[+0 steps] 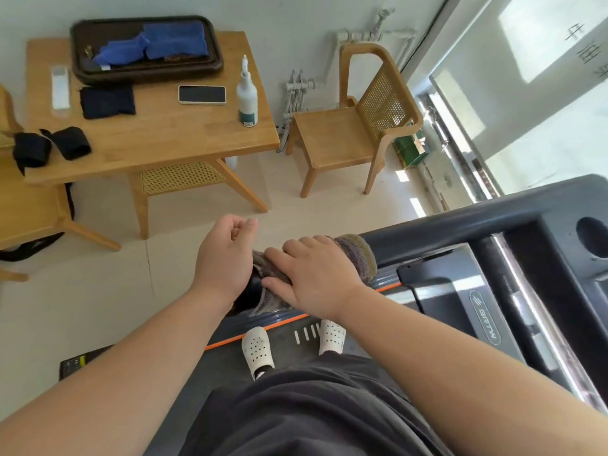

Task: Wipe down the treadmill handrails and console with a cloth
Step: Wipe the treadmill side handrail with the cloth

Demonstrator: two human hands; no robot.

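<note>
A grey-purple cloth (357, 255) is wrapped over the end of the treadmill's dark left handrail (460, 222). My right hand (316, 278) presses down on the cloth and grips it around the rail. My left hand (227, 255) hovers just left of the rail's end, fingers loosely curled with nothing in them, its heel close to the cloth's edge. The console (579, 258) with a round cup hole lies at the far right. The rail's tip under the cloth is partly hidden by both hands.
A wooden table (171, 136) stands at the upper left with a spray bottle (246, 97), a phone (202, 94), a tray of blue cloths (144, 47) and dark cloths. A wooden chair (355, 126) stands beside it. My feet in white clogs rest on the treadmill belt (289, 353).
</note>
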